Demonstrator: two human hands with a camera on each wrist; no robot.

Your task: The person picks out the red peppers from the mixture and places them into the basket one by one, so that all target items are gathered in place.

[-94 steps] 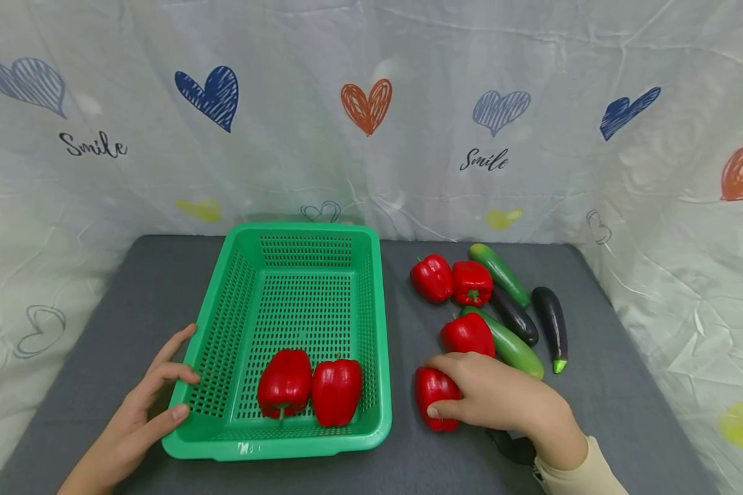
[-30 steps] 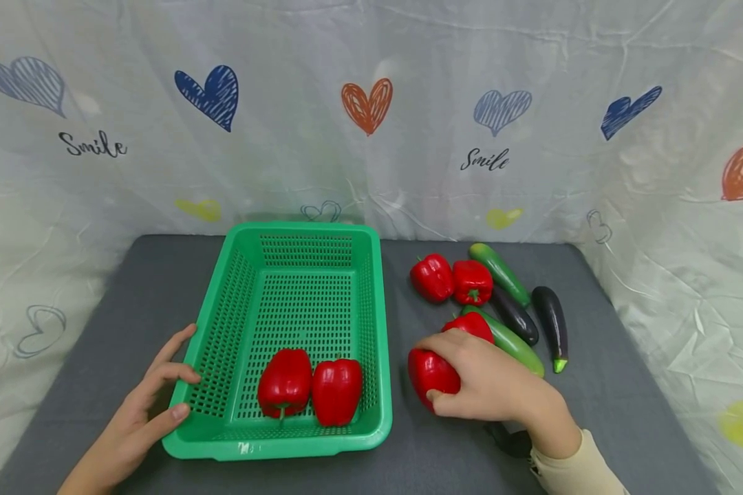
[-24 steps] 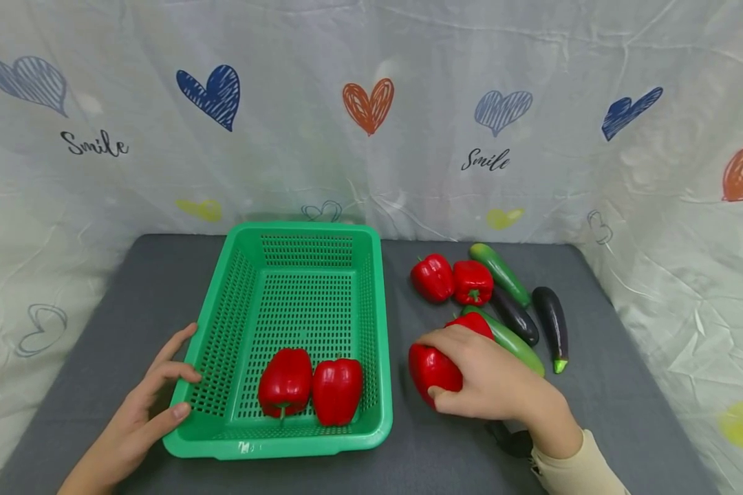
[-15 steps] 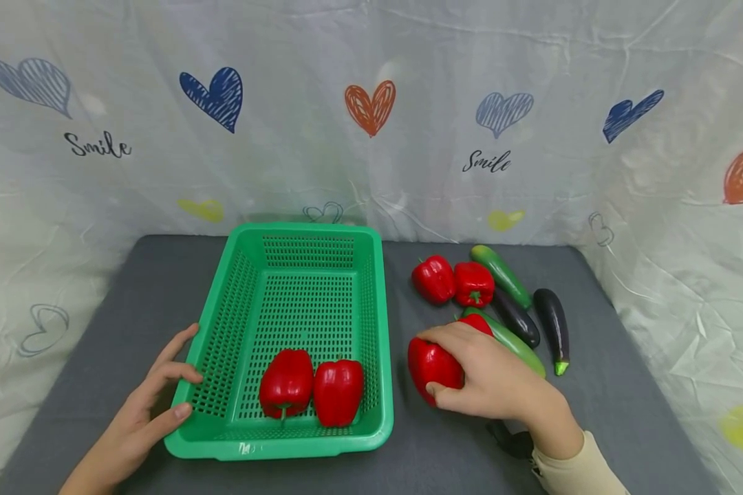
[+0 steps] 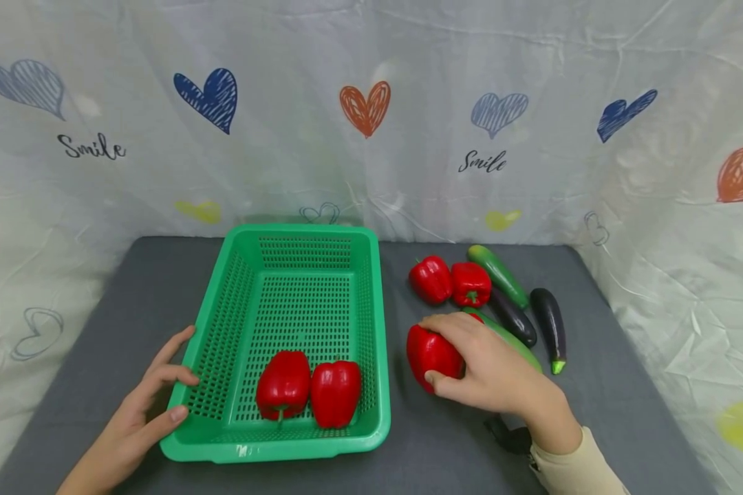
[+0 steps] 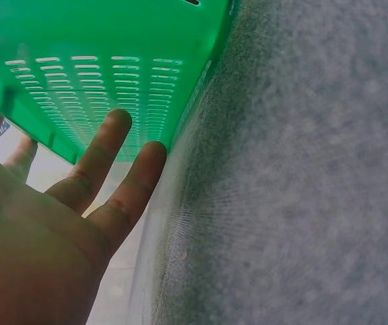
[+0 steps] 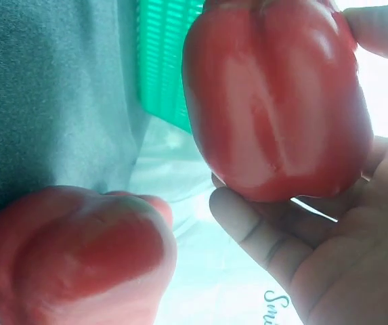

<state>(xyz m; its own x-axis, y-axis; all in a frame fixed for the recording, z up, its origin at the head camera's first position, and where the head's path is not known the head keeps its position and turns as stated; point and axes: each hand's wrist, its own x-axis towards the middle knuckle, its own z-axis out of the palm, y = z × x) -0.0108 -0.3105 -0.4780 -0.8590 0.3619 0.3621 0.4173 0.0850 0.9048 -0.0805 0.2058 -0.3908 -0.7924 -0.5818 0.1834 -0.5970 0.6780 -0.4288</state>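
My right hand (image 5: 495,364) grips a red bell pepper (image 5: 432,357), thumb on the near side and fingers over the far side. In the right wrist view this pepper (image 7: 275,101) is off the table, and another red pepper (image 7: 78,257) lies beside it. That second one is mostly hidden by my hand in the head view. My left hand (image 5: 133,412) rests at the left wall of a green perforated basket (image 5: 285,450), fingers loosely spread, some over the rim and some against the outside. Inside the basket's near end lie two red peppers, one (image 5: 283,385) left of the other (image 5: 336,394).
Two more red peppers (image 5: 431,280) sit at the back right. Beside them are a zucchini (image 5: 498,275), a partly covered green one (image 5: 517,340) and dark eggplants (image 5: 548,323). A dark object (image 5: 509,436) lies under my right wrist. A curtain (image 5: 371,172) stands behind the grey table (image 5: 421,460).
My right hand has taken hold of the pepper and raised it, shifting it slightly away from me and covering more of the pepper behind. My left hand and the basket stay in place.
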